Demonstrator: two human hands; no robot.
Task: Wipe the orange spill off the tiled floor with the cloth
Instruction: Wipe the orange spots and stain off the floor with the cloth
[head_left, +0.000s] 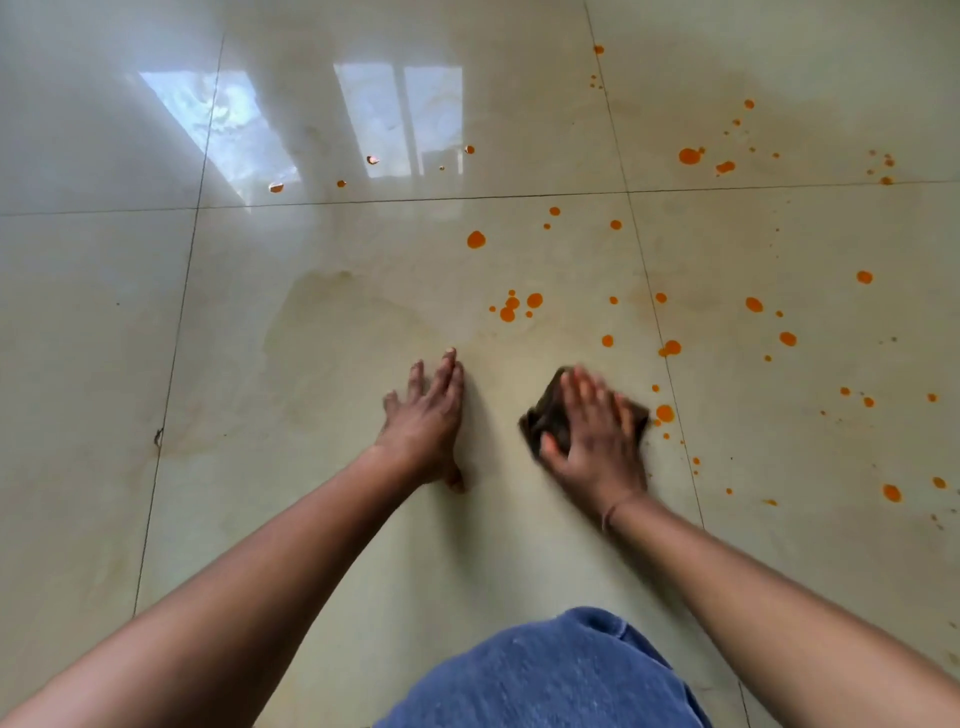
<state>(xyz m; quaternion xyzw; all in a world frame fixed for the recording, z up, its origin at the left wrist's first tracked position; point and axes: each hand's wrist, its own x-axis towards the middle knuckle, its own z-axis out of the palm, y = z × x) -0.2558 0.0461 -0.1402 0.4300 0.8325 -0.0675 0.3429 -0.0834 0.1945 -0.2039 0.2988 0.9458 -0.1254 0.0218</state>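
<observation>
Orange drops (507, 313) lie scattered over the glossy cream tiled floor (311, 519), mostly ahead and to the right. My right hand (597, 441) presses flat on a dark crumpled cloth (545, 410) on the floor, its fingers blurred. One orange drop (664, 413) sits just right of the cloth. My left hand (428, 415) rests flat on the tile, fingers apart, holding nothing, about a hand's width left of the cloth.
A faint yellowish wet smear (337, 312) spreads ahead of my left hand. Window light (400, 119) reflects on the far tiles. My knee in blue fabric (545, 675) is at the bottom. Dark grout lines cross the floor.
</observation>
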